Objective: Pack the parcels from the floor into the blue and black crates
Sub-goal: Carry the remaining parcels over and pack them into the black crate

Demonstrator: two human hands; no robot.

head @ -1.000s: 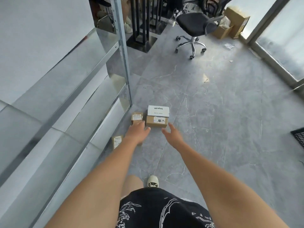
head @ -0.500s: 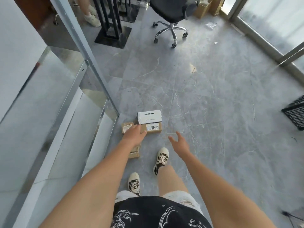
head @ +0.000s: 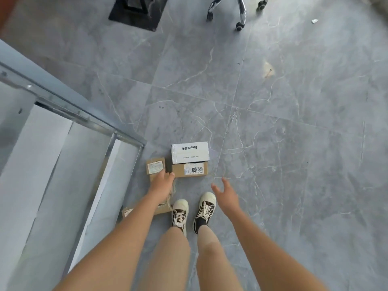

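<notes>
Grey marble-look floor tiles [head: 273, 122] beside a metal shelving rack [head: 69, 114]. Small brown cardboard parcels [head: 155, 165] and a white printed box [head: 190, 152] lie clustered by the person's feet. The left hand [head: 161, 182] reaches over them; whether it grasps one I cannot tell. The right hand [head: 225, 195] hovers spread, holding nothing. No crates show. Best to grip each box squarely by opposite sides.

I see a grey marble-veined tile floor [head: 283, 127] below me. A metal shelving frame [head: 69, 110] with pale shelves fills the left side. At the top edge stand a chrome wheeled chair base [head: 239, 11] and a black square stand base [head: 136, 13].
</notes>
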